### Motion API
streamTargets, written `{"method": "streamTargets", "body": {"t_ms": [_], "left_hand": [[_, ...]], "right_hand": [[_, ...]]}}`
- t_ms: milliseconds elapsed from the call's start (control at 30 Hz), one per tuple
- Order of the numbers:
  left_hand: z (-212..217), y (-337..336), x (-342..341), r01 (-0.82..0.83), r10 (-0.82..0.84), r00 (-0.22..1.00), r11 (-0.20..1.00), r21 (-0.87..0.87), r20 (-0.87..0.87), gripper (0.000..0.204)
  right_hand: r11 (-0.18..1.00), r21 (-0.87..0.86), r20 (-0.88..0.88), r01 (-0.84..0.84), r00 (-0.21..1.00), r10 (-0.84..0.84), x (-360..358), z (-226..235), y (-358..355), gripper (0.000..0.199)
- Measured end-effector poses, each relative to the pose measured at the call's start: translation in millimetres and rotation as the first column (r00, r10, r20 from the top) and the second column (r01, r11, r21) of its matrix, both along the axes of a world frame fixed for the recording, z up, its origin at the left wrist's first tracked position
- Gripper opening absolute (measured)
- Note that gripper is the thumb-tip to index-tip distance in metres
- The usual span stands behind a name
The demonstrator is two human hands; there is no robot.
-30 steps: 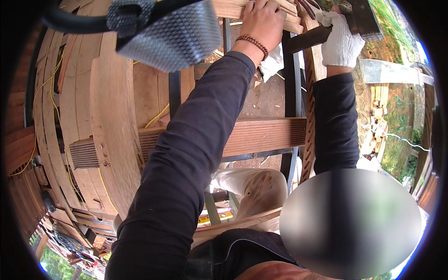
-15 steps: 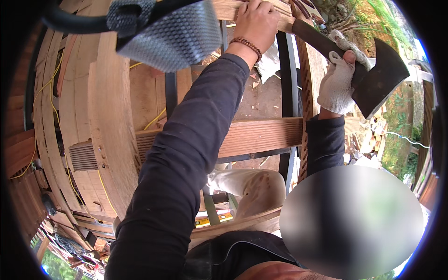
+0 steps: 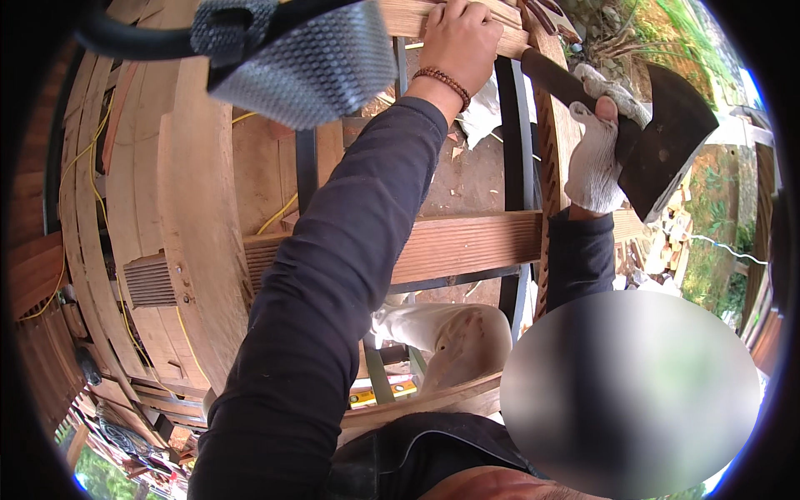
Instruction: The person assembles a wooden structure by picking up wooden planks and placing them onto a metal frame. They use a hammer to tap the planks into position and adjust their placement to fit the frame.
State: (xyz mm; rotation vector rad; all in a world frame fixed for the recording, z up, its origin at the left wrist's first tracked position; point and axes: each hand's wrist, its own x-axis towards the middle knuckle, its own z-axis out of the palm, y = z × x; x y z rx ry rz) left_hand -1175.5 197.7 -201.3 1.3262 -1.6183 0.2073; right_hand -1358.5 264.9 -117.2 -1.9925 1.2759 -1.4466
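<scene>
My left hand (image 3: 461,43), bare with a beaded bracelet at the wrist, is closed over a light wooden board (image 3: 408,18) at the top of the view. My right hand (image 3: 596,154) wears a white knit glove and grips an axe (image 3: 672,137) close to its head, thumb along the dark handle. The broad dark blade points up and to the right. The thin end of the handle reaches the right end of the board, by my left hand; whether they touch I cannot tell.
A grooved brown beam (image 3: 467,246) crosses below my hands, between dark metal bars (image 3: 518,142). Long planks (image 3: 200,225) lie on the left with a yellow cord (image 3: 279,214). A grey woven strap (image 3: 312,62) hangs close at upper left. A yellow level (image 3: 392,393) lies lower down.
My right hand and the axe have shifted slightly left, and the axe head sits a little higher. My left hand has barely moved on the board.
</scene>
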Motion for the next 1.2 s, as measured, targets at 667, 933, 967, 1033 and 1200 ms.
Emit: {"method": "streamTargets", "body": {"t_ms": [667,933,967,1033,1200], "left_hand": [[4.3,-4.3,1.7,-0.021,0.019,1.0,0.993,0.112,0.023,0.013],[-7.8,-7.3,-11.4,-0.12,0.115,0.991,0.99,0.08,0.069,0.015],[-9.0,-5.8,-10.0,-0.094,0.09,0.995,0.991,0.093,0.053,0.016],[-9.5,-2.4,-1.1,-0.059,0.058,0.998,0.992,0.11,0.015,0.016],[-13.4,-4.1,-2.6,-0.151,0.145,0.985,0.987,0.061,0.094,0.016]], "right_hand": [[0.983,-0.135,-0.058,0.125,0.989,-0.134,-3.9,-0.6,-20.1,0.02],[0.994,-0.102,-0.194,-0.029,0.981,0.009,13.4,93.5,-28.9,0.01],[0.983,-0.032,-0.135,-0.182,0.975,0.176,35.2,98.2,-34.5,0.014],[0.872,0.114,0.028,-0.476,0.879,0.476,83.7,108.8,-45.3,0.023],[0.895,0.058,-0.84,-0.443,0.462,0.284,135.4,83.8,-113.2,0.052]]}}
